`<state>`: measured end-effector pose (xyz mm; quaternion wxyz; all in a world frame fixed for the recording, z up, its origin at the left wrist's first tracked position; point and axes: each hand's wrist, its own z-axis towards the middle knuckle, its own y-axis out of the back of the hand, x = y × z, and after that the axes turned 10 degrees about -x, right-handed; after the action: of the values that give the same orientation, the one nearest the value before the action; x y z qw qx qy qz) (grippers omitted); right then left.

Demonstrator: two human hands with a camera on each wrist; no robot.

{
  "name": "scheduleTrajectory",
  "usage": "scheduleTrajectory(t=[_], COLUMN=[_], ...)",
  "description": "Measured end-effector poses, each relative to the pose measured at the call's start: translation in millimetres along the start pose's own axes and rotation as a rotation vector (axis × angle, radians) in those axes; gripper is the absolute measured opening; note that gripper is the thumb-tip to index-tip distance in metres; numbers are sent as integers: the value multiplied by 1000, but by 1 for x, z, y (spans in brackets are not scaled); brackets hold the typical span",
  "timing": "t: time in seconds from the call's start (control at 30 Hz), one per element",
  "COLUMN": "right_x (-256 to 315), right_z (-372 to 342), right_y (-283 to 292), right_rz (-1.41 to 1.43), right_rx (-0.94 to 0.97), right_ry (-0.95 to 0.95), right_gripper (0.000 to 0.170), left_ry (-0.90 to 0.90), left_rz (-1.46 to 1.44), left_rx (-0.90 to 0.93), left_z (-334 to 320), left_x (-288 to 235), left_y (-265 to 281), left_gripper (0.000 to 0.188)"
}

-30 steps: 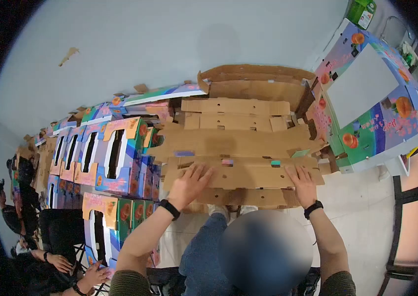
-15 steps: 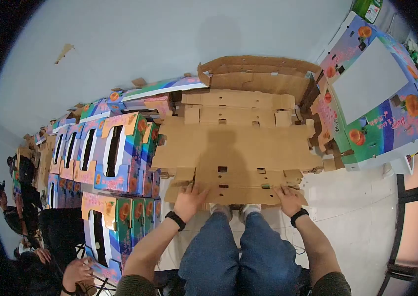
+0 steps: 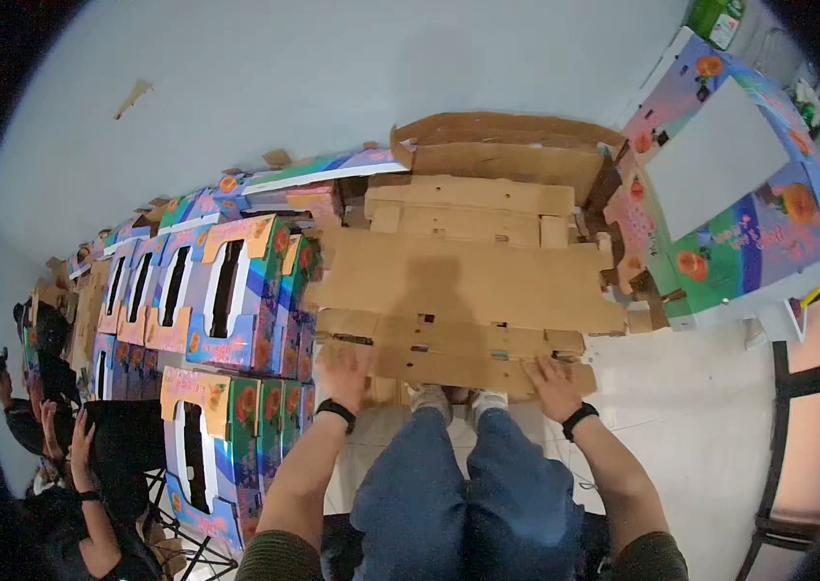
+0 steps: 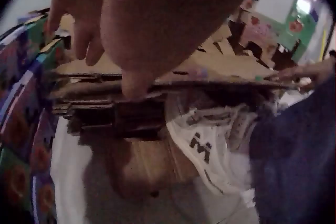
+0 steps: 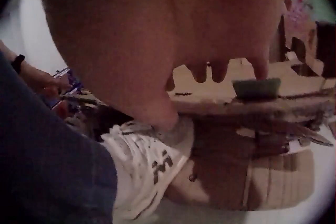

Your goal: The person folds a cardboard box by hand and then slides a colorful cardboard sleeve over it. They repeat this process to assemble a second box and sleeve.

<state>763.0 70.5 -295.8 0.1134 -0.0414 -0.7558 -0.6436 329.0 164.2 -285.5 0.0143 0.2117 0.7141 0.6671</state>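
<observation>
There is one pile of flat brown cardboard [image 3: 468, 276]. There are two white shoes [image 3: 431, 398] and two blue trouser legs [image 3: 410, 484]. Four bright boxes with long dark holes [image 3: 253, 300] stand up top; one more [image 3: 220, 416] stands lower in front.

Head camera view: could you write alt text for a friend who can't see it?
A person's left hand, blurred, and right hand are at the near edge of flat brown cardboard. Fruit-printed boxes stand stacked at left; larger printed packaging stands at right.
</observation>
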Motion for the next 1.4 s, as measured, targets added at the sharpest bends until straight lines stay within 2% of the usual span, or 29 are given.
scheduleTrajectory(t=[0.07, 0.1, 0.17, 0.23, 0.27, 0.37, 0.4, 0.47, 0.53, 0.63, 0.7, 0.8, 0.87, 0.9, 1.0, 1.1, 1.13, 1.17, 1.2, 1.23, 1.27, 1.3, 1.37, 1.4], right_x=[12, 13, 17, 25, 29, 31, 17, 24, 43, 48, 57, 69, 73, 69, 39, 21, 16, 5, -2, -9, -23, -37, -61, -67], right_z=[-5, -5, -10, -28, -41, -72, -92, -131, -175, -227, -252, -251, -246, -244, -233, -200, -189, -175, -158, -144, -133, -119, -92, -83], right_y=[14, 28, 57, 96, 114, 157, 157, 189, 223, 215, 185, 178, 183, 181, 182, 196, 196, 189, 185, 177, 160, 138, 90, 62], right_rz=[-48, -64, -87, -88, -88, -18, 170, 209, 261, 373, 470, 409, 429, 544, 878, 849, 823, 796, 847, 898, 964, 1029, 1119, 1147], right_rx=[-75, -28, 72, -26, -64, 112, -94, -118, -152, -198, -188, -150, -150, -69, 152, 283, 246, 196, 188, 178, 209, 243, 367, 451], right_ry=[99, 95, 92, 146, 172, -44, 144, 105, 37, -128, -180, -274, -342, -332, -289, -333, -367, -363, -452, -536, -593, -644, -749, -798], right_gripper=[62, 59, 55, 49, 46, 42, 41, 42, 44, 45, 45, 40, 38, 40, 47, 50, 50, 50, 50, 50, 51, 52, 52, 52], left_ry=[-25, -34, -55, -76, -149, -134, -147, -170, -193, -181, -153, -55, -23, -13, 59, 17, -21, 25, 72, 122, 154, 190, 440, 485], left_rz=[-11, -9, -104, -86, -120, -325, -347, -393, -432, -550, -558, -733, -806, -843, -918, -1061, -1130, -1186, -1236, -1278, -1210, -1232, -1172, -1135], left_rx=[93, 133, 48, 66, 58, -69, -97, -156, -239, -393, -459, -494, -484, -475, -387, -317, -298, -178, -60, 55, 172, 270, 555, 608], left_z=[-7, -9, -22, -30, -41, -72, -86, -109, -121, -116, -105, -112, -99, -94, -72, -25, -6, 10, 24, 33, 37, 55, 56, 59], left_x=[13, 21, 29, 24, 25, 19, 21, 26, 36, 58, 71, 71, 79, 80, 76, 72, 67, 65, 67, 62, 63, 68, 71, 75], left_y=[-1, 4, 14, 66, 105, 174, 197, 231, 228, 203, 191, 237, 239, 239, 250, 214, 190, 162, 134, 130, 126, 76, 59, 25], left_gripper=[62, 64, 49, 40, 33, 34, 35, 36, 36, 36, 36, 35, 34, 34, 36, 40, 40, 40, 41, 41, 43, 46, 48, 46])
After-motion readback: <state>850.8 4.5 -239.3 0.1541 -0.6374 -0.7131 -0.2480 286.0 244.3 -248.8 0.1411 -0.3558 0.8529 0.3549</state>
